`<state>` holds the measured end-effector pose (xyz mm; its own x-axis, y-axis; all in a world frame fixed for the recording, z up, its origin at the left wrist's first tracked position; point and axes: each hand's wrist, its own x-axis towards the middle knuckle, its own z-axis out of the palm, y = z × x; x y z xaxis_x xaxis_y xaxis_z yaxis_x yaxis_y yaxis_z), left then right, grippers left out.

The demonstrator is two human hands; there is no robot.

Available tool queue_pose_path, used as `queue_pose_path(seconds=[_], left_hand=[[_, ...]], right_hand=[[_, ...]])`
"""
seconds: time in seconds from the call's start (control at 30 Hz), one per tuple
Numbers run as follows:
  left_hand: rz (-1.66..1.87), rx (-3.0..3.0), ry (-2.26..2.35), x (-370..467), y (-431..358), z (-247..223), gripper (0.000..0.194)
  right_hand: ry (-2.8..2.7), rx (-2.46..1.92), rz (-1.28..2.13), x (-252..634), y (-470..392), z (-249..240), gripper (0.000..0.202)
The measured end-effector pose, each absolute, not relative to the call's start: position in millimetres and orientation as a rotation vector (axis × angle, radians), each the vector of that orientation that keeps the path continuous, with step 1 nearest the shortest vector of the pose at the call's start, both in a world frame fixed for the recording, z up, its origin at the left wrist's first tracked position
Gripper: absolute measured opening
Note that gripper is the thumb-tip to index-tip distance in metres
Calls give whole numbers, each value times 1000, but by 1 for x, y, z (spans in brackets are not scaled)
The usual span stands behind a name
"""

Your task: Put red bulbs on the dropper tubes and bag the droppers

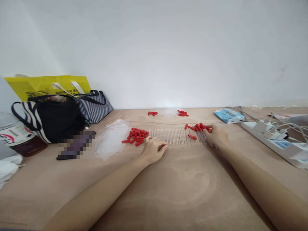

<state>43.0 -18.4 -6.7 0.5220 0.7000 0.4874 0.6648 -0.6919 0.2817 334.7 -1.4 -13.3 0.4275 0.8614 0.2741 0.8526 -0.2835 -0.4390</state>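
My left hand (155, 149) rests at the left end of a row of clear thin tubes (172, 136), its fingers curled together; what they hold, if anything, is too small to make out. A pile of red rubber bulbs (138, 134) lies just left of it. On the right, my right hand (215, 136) has its fingers closed at a bunch of clear tubes with red bulbs (201, 127) on their far ends. A loose red bulb (192, 137) lies between this bunch and the row.
Clear plastic bags (112, 138) and a blurred dark object (77, 146) lie left. Behind are a black bag (60, 120), striped bag (95, 107) and bottle (21, 138). A blue packet (228, 115) and power strip (271, 138) lie right; more red bulbs (183, 113) are near the wall.
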Motion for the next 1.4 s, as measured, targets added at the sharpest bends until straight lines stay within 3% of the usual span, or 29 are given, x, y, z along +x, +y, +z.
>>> queue_pose_path(seconds=[0.3,0.6,0.77,0.87,1.07,1.17,1.27,1.4], left_hand=[[888,2670,1200,43,-19,-7,14],[867,2635,1212,43,-19,-6,12],[904,2622,1179,43,-18,-7,12],[1009,2563,1059,43,-17,-6,13],[1064,2270,896,45,-17,-5,25],[1085,2162,762,46,-17,-4,24],[1134,2153,779,45,-18,-4,24],[1256,2381,922,38,-14,-8,14]], right_hand=[[-1476,-2235,-57,327,-6,-7,36],[-2047,-1669,-99,309,-4,-11,24],[-2007,-1595,-108,306,-3,-13,22],[-1929,-1415,116,286,-12,-9,19],[-1617,-1019,894,213,-39,-15,27],[-1494,-962,1007,198,-42,-18,32],[-1579,-1152,712,211,-36,-14,31],[-1629,-1695,-62,249,-22,-8,21]])
